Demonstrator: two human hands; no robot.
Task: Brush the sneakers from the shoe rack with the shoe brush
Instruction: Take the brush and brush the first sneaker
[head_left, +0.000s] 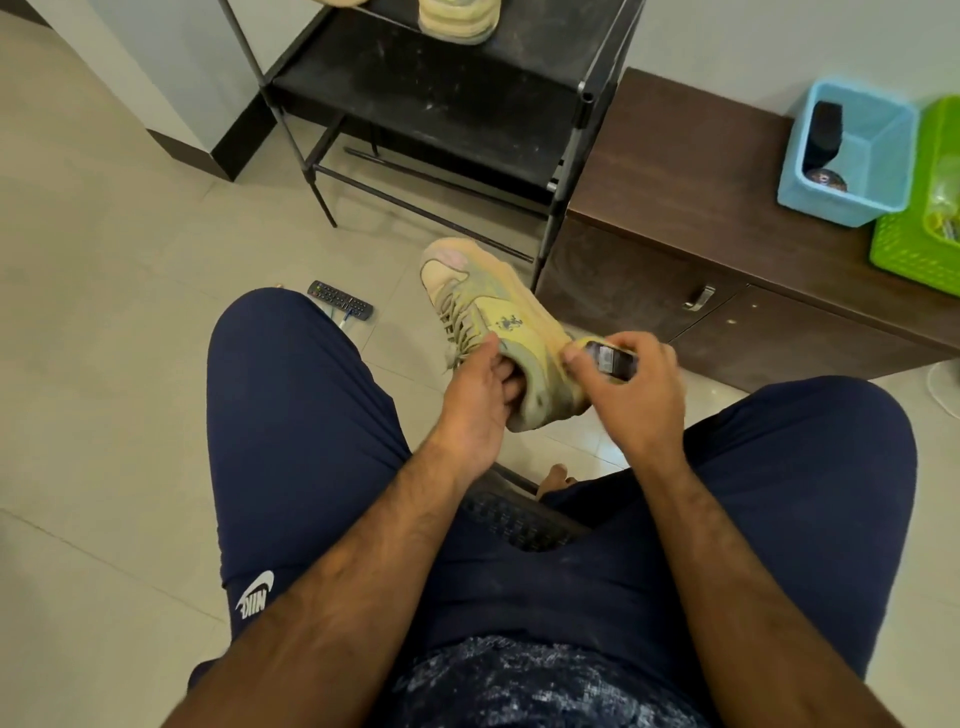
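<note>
**Brushing the heel side of the sneaker in hand**

You are sitting with knees apart, and both hands are working just ahead of your lap, at 12 o'clock. Your left hand (475, 400) is gripping the sneaker (498, 322), with fingers tucked into its opening and the thumb lying over the collar beside the laces. Your right hand (634, 395) is curling around the shoe brush (610, 358) and setting it against the sneaker's 3 o'clock flank near the heel. The bristles are hidden, so I cannot tell how firmly they are touching.

The sneaker is being held above the tiles, its toe pointing away toward 11 o'clock. It is probably light, with a soft padded upper that gives under pressure and a stiffer sole. Fingers inside the opening are likely the best hold, since they back the fabric against each stroke.

Farther out, a remote (340, 300) is lying on the floor at 11 o'clock. A wooden cabinet (675, 171) at 2 o'clock is carrying a blue basket (852, 156) and a green basket (919, 228). At 12 o'clock the shoe rack (431, 98) is holding a second sneaker (457, 21).
</note>
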